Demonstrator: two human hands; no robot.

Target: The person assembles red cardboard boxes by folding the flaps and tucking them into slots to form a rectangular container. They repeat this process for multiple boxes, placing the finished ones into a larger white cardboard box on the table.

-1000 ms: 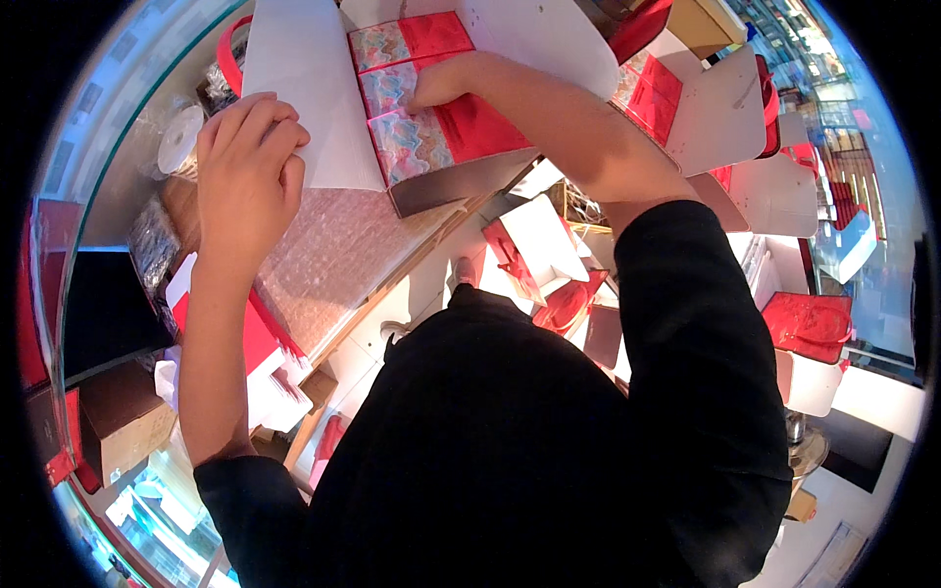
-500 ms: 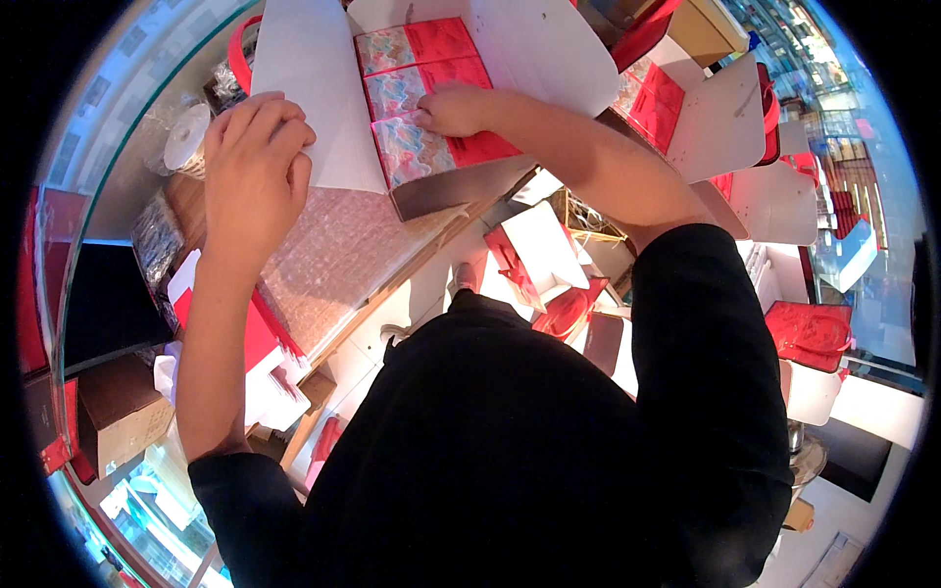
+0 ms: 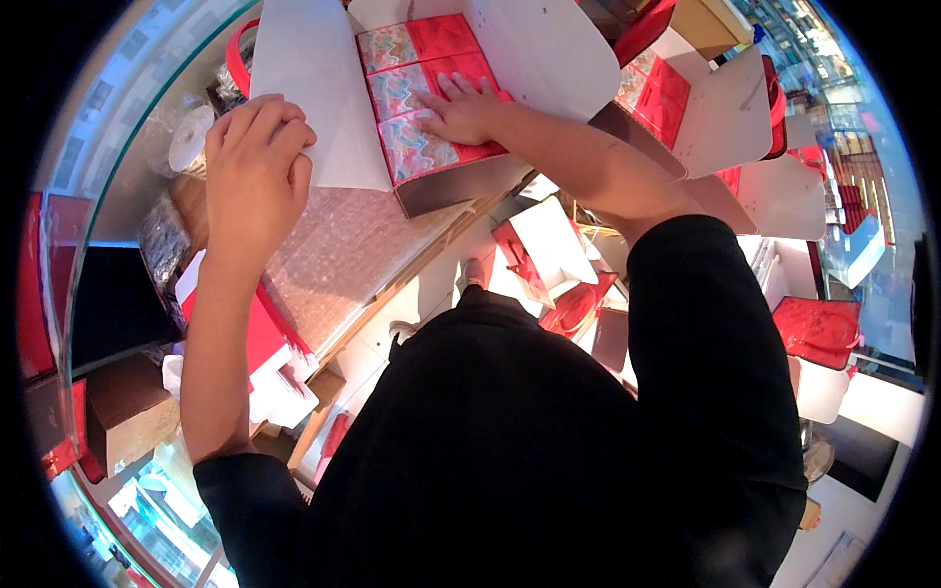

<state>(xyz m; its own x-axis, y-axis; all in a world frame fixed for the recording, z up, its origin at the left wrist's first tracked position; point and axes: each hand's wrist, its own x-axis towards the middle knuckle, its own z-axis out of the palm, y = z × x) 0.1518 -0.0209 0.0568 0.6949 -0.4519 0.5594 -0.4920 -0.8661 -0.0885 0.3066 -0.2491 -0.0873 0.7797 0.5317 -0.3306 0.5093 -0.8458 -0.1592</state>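
1. Cluttered with red and white packaging, the tabletop carries a sheet of bubble wrap, and more red gift boxes and bags lie on the floor to the right.
2. An open white carton stands at the far edge of the tabletop, its flaps spread wide.
3. Inside it, three patterned red boxes lie side by side in a row.
4. The right hand lies open and flat, palm down, fingers spread on the nearest patterned box.
5. The left hand rests against the carton's left flap, fingers curled loosely at its edge; whether it truly grips the flap cannot be told.
6. A roll of tape sits just left of that hand.
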